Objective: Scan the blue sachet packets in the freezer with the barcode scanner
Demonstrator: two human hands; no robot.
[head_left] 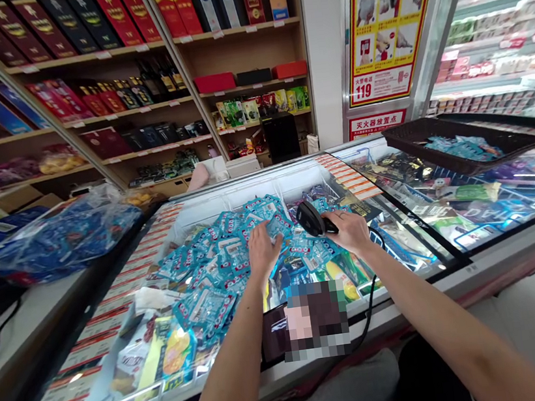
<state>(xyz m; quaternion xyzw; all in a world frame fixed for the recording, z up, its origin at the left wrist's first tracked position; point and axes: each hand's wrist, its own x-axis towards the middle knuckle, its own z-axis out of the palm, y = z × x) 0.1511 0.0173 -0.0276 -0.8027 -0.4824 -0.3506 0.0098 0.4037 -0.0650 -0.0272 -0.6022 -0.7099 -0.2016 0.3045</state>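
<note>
Many small blue packets (235, 251) lie spread over the glass top of a chest freezer (289, 181). My left hand (263, 252) rests on or just above the packets, thumb apart from the fingers, with nothing visible in its grasp. To its right, my right hand (349, 230) is closed around the handle of a black handheld scanner (310, 219). The scanner's head points left, over the packets. A black cable (372, 302) hangs down beside my right forearm. Bags of frozen goods (173, 351) show through the glass.
A brown basket (470, 164) with more blue packets stands on the freezer at the right. At the left, a clear plastic bag of blue items (63, 237) sits on a counter (33, 333). Shelves (129, 49) with boxes and bottles rise behind. A blurred rectangle covers something at the near edge.
</note>
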